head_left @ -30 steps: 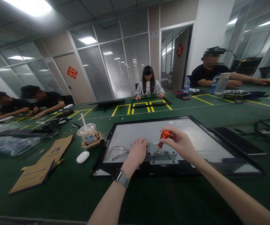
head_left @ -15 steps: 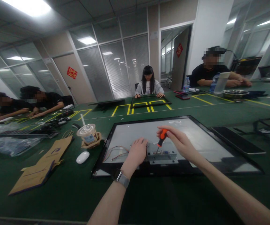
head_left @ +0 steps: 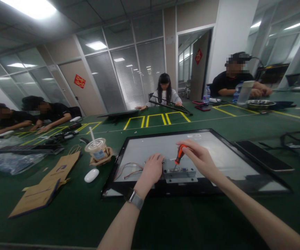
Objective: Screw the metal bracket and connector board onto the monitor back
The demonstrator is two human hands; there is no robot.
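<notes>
The screwdriver (head_left: 179, 157) is gripped in the right hand (head_left: 201, 159), tip on the metal bracket (head_left: 181, 174) of the display panel (head_left: 225, 156) lying on the worktop (head_left: 82, 211). The left hand (head_left: 152, 169) is rested, loosely curled and empty, beside it. The screw work is judged unfinished.

the screwdriver (head_left: 179, 155) in my right hand (head_left: 200, 158) has an orange plastic handle, smooth and a bit shiny, and a thin dark metal stick. the plate (head_left: 181, 174) under it is grey metal, dull and not shiny. the big panel (head_left: 217, 152) is pale grey and smooth, with a shiny black plastic edge. thin plastic-covered wires (head_left: 129, 168) lie on the panel's left part. under the panel, the table (head_left: 61, 222) has a green cloth top, matt. left of the panel are a clear plastic cup (head_left: 97, 148), a glossy white plastic mouse (head_left: 91, 175) and a brown paper bag (head_left: 48, 180), matt and creased.
</notes>
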